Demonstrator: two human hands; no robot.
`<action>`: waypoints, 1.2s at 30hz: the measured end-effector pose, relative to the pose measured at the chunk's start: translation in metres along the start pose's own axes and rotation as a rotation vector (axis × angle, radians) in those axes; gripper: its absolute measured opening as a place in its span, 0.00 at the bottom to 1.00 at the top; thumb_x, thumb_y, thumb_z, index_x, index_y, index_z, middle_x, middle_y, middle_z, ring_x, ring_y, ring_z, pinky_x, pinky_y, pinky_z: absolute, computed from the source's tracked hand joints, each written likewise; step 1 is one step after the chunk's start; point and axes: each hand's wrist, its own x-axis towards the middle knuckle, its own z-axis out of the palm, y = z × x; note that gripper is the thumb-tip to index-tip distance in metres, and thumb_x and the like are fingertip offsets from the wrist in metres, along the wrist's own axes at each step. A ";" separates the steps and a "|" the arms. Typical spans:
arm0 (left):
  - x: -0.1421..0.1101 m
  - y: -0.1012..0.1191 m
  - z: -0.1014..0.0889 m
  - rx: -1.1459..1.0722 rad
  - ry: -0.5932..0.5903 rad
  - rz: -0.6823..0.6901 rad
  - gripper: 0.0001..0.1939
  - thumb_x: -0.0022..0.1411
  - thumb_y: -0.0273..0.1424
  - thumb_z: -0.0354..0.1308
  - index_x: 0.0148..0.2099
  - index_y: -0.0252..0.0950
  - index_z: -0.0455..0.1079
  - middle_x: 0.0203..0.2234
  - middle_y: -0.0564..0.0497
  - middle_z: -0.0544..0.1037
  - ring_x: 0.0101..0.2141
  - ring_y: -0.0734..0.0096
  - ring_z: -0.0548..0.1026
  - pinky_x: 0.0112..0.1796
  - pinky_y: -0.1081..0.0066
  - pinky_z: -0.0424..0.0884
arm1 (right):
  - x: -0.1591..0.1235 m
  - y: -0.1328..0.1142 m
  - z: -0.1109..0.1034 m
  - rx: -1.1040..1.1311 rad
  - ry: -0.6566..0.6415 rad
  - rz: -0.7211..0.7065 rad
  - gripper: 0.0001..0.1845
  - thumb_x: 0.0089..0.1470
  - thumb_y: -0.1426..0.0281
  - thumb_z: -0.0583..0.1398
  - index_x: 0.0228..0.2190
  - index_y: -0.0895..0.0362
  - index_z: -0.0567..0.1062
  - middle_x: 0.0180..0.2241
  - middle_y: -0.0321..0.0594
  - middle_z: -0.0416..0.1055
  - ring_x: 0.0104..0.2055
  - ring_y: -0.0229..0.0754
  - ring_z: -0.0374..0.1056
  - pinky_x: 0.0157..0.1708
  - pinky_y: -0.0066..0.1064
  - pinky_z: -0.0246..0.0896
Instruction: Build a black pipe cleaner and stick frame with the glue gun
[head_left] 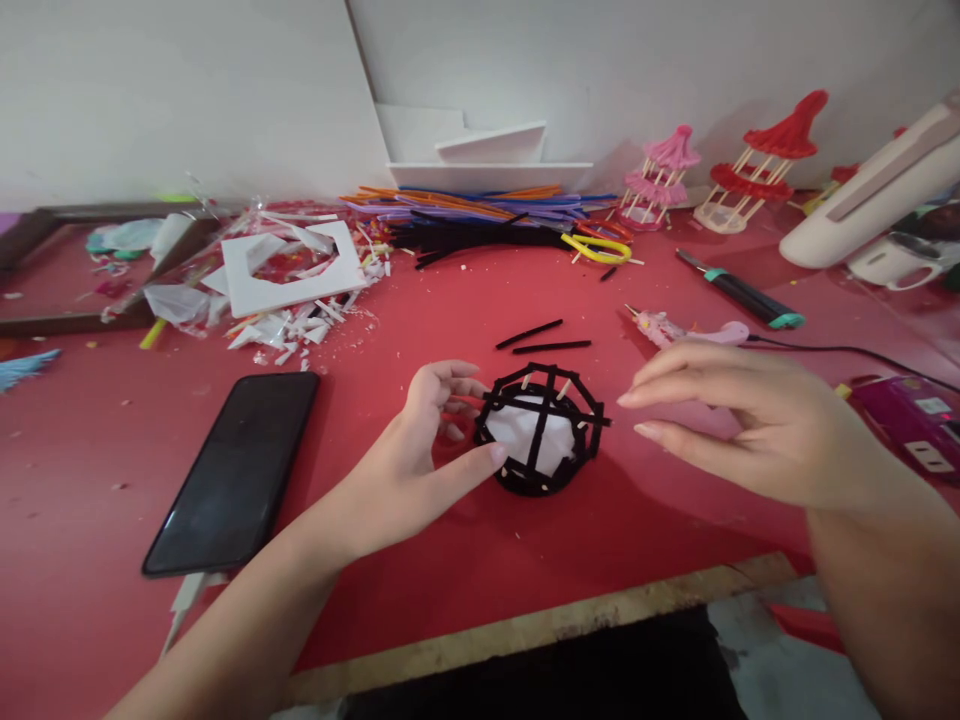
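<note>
On the red table stands a small round frame [550,406] of black fuzzy stems, with two bars crossing over its top. Short pale sticks show between its upper and lower rings, and a white panel [517,437] lies inside. My left hand [397,480] is curled about the frame's left side, the thumb at the near rim and the fingers beyond it. To the right hovers my right hand [765,420], thumb and fingers apart with nothing between them. Behind the frame lie two cut black stems [551,347]. A pink glue gun [664,328] rests just past my right hand.
A black phone [236,470] with a cable lies left. White scraps and a cut foam board [285,285] are heaped behind it. Pipe cleaners [480,220] lie along the wall. Pink [656,185] and red [757,160] tiered models stand back right, near a black-and-teal tool [742,292].
</note>
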 end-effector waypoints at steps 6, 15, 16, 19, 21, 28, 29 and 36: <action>0.001 0.003 -0.001 -0.063 0.043 -0.008 0.23 0.64 0.34 0.58 0.58 0.41 0.55 0.50 0.42 0.71 0.51 0.61 0.73 0.48 0.61 0.72 | 0.015 0.019 -0.007 0.061 -0.146 -0.090 0.11 0.57 0.66 0.65 0.43 0.48 0.78 0.43 0.38 0.76 0.47 0.43 0.72 0.54 0.41 0.63; 0.005 -0.004 0.001 -0.122 0.081 -0.065 0.21 0.67 0.38 0.55 0.59 0.42 0.55 0.53 0.44 0.74 0.48 0.62 0.76 0.49 0.57 0.74 | 0.025 0.020 0.006 0.233 -0.328 -0.089 0.07 0.61 0.67 0.61 0.35 0.54 0.79 0.38 0.38 0.74 0.37 0.34 0.72 0.38 0.26 0.66; 0.007 -0.005 0.003 -0.118 0.116 -0.054 0.19 0.67 0.39 0.55 0.57 0.41 0.56 0.52 0.44 0.74 0.50 0.61 0.76 0.50 0.57 0.74 | 0.023 0.018 0.007 0.263 -0.315 -0.107 0.05 0.61 0.68 0.62 0.35 0.55 0.79 0.36 0.37 0.74 0.36 0.33 0.72 0.37 0.25 0.65; 0.009 -0.006 0.004 -0.133 0.185 -0.042 0.17 0.69 0.42 0.54 0.53 0.39 0.60 0.49 0.43 0.76 0.52 0.58 0.75 0.53 0.54 0.73 | 0.018 0.012 0.006 0.309 -0.250 -0.144 0.02 0.59 0.72 0.64 0.36 0.56 0.78 0.33 0.35 0.75 0.33 0.31 0.71 0.34 0.23 0.64; 0.007 -0.004 0.003 -0.164 0.151 -0.027 0.19 0.69 0.46 0.53 0.54 0.39 0.61 0.51 0.42 0.74 0.55 0.56 0.73 0.55 0.53 0.72 | 0.019 0.008 0.003 0.289 -0.182 -0.178 0.03 0.58 0.74 0.64 0.36 0.57 0.78 0.32 0.35 0.74 0.34 0.32 0.70 0.35 0.24 0.64; -0.005 -0.010 0.007 0.074 0.046 0.199 0.55 0.41 0.53 0.75 0.65 0.48 0.50 0.62 0.40 0.58 0.63 0.42 0.62 0.58 0.44 0.69 | 0.039 -0.005 0.005 0.016 -0.214 -0.337 0.13 0.65 0.75 0.56 0.39 0.49 0.80 0.39 0.37 0.71 0.42 0.37 0.62 0.41 0.31 0.58; -0.006 -0.012 0.010 0.125 0.083 0.220 0.57 0.39 0.52 0.76 0.65 0.48 0.48 0.61 0.40 0.59 0.62 0.41 0.63 0.57 0.43 0.70 | 0.041 -0.006 0.006 0.000 -0.222 -0.345 0.14 0.65 0.75 0.56 0.39 0.49 0.80 0.40 0.37 0.71 0.42 0.37 0.61 0.41 0.31 0.57; -0.007 -0.010 0.022 0.221 0.140 0.253 0.42 0.54 0.45 0.71 0.61 0.46 0.48 0.55 0.42 0.63 0.56 0.50 0.70 0.53 0.46 0.75 | 0.040 -0.003 0.018 0.002 -0.179 -0.345 0.13 0.65 0.76 0.56 0.38 0.51 0.80 0.41 0.38 0.70 0.45 0.39 0.59 0.43 0.34 0.54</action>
